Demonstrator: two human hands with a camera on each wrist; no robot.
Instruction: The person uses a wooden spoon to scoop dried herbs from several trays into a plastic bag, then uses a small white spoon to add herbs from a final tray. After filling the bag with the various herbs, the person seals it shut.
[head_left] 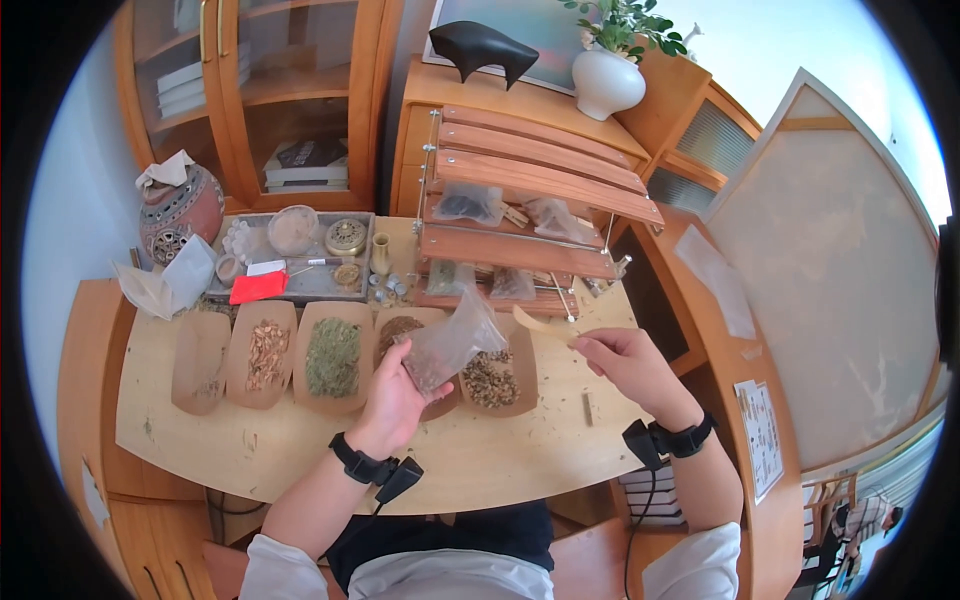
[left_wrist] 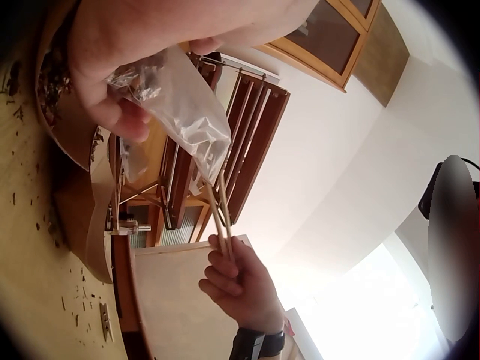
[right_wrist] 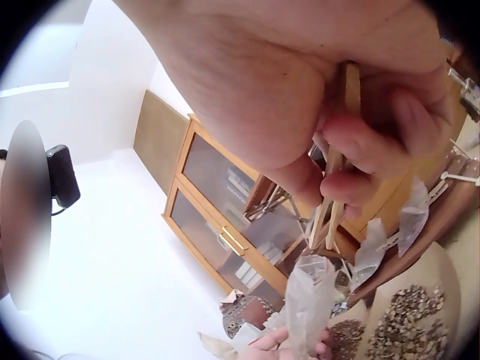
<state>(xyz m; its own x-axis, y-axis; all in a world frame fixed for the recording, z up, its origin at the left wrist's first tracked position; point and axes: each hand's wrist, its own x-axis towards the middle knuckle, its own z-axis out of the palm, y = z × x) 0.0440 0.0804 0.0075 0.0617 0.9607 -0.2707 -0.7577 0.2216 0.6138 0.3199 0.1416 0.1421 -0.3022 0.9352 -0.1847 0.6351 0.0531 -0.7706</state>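
A clear plastic bag (head_left: pixel 450 345) with small brownish pieces at its bottom lies in my left hand (head_left: pixel 392 398), thumb on top and fingers curled beneath. Its loose upper end points away from the palm. My right hand (head_left: pixel 640 372) pinches light wooden tongs (head_left: pixel 545 327), whose tips point toward that end of the bag. The left wrist view shows the two thin arms of the tongs (left_wrist: pixel 225 214) beside the bag (left_wrist: pixel 184 112). Below the bag stand paper trays, one with dark mixed pieces (head_left: pixel 490 383) and one with brown material (head_left: pixel 398 332).
Further left are trays of green herb (head_left: pixel 333 357) and reddish pieces (head_left: pixel 268 352). Behind them sit a grey tray (head_left: pixel 375 250), a red packet (head_left: pixel 258 287) and a small brass vase (head_left: pixel 381 255). A wooden rack (head_left: pixel 530 180) holds more bags. A small wooden clip (head_left: pixel 588 408) lies at right.
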